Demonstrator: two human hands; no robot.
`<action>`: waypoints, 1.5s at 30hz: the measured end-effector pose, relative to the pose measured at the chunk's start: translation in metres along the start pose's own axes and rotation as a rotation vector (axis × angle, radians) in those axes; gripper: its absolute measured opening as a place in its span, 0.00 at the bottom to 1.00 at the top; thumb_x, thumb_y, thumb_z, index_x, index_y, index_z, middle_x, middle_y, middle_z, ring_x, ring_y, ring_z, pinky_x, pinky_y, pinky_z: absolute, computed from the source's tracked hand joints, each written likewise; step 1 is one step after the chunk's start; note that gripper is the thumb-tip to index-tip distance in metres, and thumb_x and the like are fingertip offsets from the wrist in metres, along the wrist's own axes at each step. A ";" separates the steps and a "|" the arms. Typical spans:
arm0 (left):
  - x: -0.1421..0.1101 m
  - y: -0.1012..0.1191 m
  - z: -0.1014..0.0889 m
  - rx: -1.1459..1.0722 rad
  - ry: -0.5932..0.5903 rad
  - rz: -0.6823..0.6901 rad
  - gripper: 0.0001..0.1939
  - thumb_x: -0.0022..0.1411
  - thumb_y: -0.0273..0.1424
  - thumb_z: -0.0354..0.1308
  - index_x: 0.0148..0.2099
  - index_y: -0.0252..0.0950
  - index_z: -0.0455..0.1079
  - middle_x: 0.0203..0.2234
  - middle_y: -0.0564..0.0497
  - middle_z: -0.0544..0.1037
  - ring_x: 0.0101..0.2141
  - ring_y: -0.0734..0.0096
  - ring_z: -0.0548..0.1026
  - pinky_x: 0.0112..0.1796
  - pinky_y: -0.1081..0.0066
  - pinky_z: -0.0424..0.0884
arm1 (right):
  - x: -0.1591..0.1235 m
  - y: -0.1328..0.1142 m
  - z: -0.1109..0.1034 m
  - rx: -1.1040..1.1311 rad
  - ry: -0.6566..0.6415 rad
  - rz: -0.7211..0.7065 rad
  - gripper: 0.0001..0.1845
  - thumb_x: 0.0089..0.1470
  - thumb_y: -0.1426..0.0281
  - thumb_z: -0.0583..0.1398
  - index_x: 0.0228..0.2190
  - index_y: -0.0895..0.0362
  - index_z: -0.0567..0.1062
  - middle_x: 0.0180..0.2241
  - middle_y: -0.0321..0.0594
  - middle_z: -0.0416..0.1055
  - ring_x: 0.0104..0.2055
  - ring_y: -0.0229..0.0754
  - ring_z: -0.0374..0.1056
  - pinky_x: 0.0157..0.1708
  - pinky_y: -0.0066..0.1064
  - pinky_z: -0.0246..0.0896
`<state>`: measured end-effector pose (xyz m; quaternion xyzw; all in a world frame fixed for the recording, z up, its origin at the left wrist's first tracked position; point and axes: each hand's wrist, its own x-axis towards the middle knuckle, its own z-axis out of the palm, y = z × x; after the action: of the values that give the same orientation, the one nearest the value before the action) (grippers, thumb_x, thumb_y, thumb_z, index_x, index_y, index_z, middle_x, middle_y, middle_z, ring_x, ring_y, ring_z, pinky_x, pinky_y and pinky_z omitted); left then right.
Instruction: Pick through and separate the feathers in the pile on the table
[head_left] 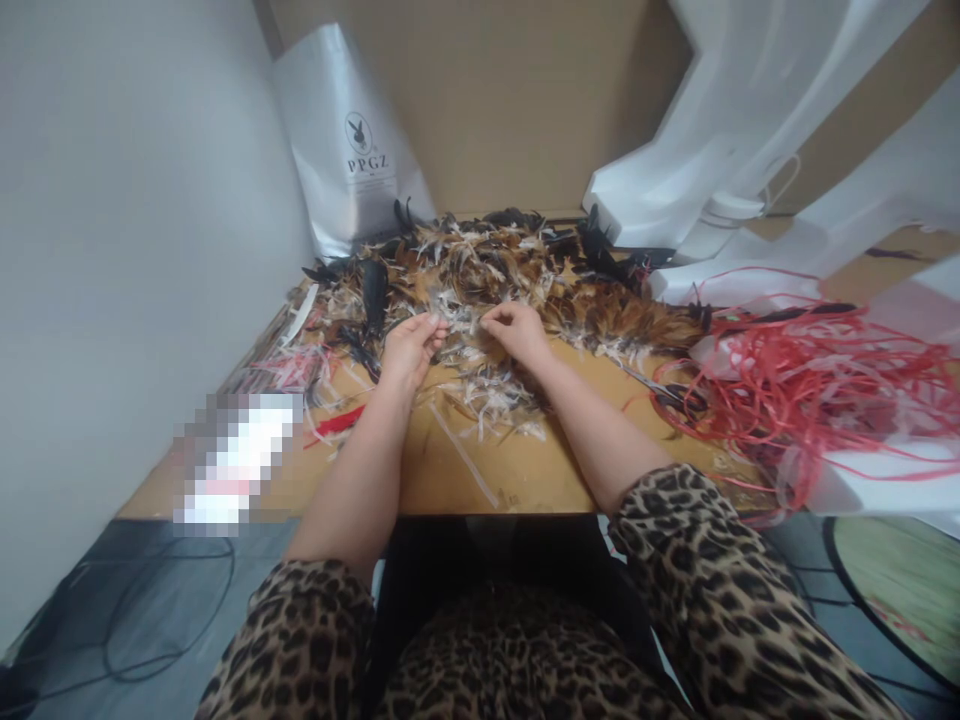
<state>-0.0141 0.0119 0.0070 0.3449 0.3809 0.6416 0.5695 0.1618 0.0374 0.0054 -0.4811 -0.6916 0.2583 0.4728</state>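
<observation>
My left hand (pixel 414 348) is closed in a pinch at the front of a feather pile, with pale feathers (pixel 450 305) at its fingertips. A short gap to the right, my right hand (pixel 519 332) also pinches, thumb against forefinger; whatever lies between those fingers is too small to make out. Behind both hands spreads a heap of brown, black and white feathers (pixel 480 245). Below and between them, a small bunch of whitish feathers (pixel 499 398) rests on the wooden table (pixel 450 480).
On the right lies a tangle of red and clear strips (pixel 832 380), with scissors (pixel 679 395) by its left side. A silver bag (pixel 352 130) stands at the back left. A red strip (pixel 339 420) lies beside my left forearm. White sheeting (pixel 675 190) fills the back right.
</observation>
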 end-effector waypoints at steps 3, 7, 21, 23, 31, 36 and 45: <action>0.002 -0.001 -0.002 -0.007 0.011 0.001 0.07 0.47 0.26 0.63 0.31 0.30 0.70 0.23 0.51 0.76 0.21 0.84 0.71 0.21 0.84 0.65 | -0.003 0.001 -0.002 -0.303 -0.075 -0.114 0.08 0.44 0.67 0.58 0.26 0.56 0.76 0.29 0.39 0.70 0.34 0.40 0.63 0.36 0.31 0.56; 0.001 -0.002 -0.001 0.021 -0.010 -0.001 0.07 0.46 0.27 0.63 0.30 0.29 0.70 0.23 0.50 0.76 0.21 0.84 0.71 0.21 0.84 0.65 | -0.012 -0.006 0.004 -0.643 -0.196 -0.232 0.09 0.46 0.67 0.57 0.31 0.56 0.75 0.34 0.43 0.68 0.38 0.44 0.61 0.36 0.33 0.52; -0.001 -0.003 -0.003 0.115 -0.079 -0.089 0.09 0.42 0.27 0.65 0.30 0.29 0.72 0.26 0.47 0.77 0.20 0.84 0.70 0.19 0.85 0.63 | -0.007 -0.008 -0.012 -0.720 -0.011 -0.359 0.14 0.56 0.69 0.48 0.35 0.57 0.73 0.36 0.46 0.66 0.42 0.47 0.56 0.39 0.36 0.45; 0.000 -0.005 -0.003 0.174 -0.101 -0.103 0.09 0.42 0.27 0.65 0.30 0.29 0.72 0.22 0.49 0.76 0.19 0.84 0.69 0.18 0.85 0.63 | -0.008 -0.008 -0.014 -0.708 -0.003 -0.355 0.14 0.56 0.69 0.48 0.35 0.57 0.73 0.36 0.46 0.66 0.42 0.47 0.56 0.40 0.36 0.46; -0.002 -0.006 0.000 0.149 -0.125 -0.144 0.07 0.44 0.25 0.64 0.29 0.28 0.72 0.23 0.47 0.77 0.21 0.83 0.71 0.22 0.84 0.67 | -0.006 -0.011 -0.010 -0.419 0.114 -0.257 0.10 0.51 0.69 0.54 0.35 0.57 0.72 0.36 0.44 0.66 0.41 0.44 0.60 0.43 0.35 0.51; -0.001 -0.001 0.002 -0.055 -0.074 -0.153 0.03 0.48 0.21 0.61 0.28 0.28 0.70 0.24 0.47 0.76 0.22 0.84 0.72 0.24 0.86 0.67 | -0.002 -0.015 0.007 0.270 0.143 0.198 0.15 0.43 0.65 0.59 0.33 0.61 0.71 0.27 0.38 0.68 0.27 0.35 0.61 0.32 0.29 0.57; -0.007 -0.003 0.008 -0.017 -0.158 -0.106 0.05 0.46 0.23 0.63 0.29 0.29 0.71 0.20 0.51 0.75 0.22 0.83 0.72 0.25 0.85 0.68 | -0.016 -0.040 0.021 0.593 -0.029 0.298 0.15 0.34 0.61 0.64 0.18 0.59 0.68 0.17 0.30 0.63 0.21 0.29 0.55 0.25 0.24 0.51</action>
<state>-0.0048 0.0061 0.0081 0.3690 0.3469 0.5845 0.6339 0.1275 0.0089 0.0226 -0.4146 -0.5150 0.5214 0.5394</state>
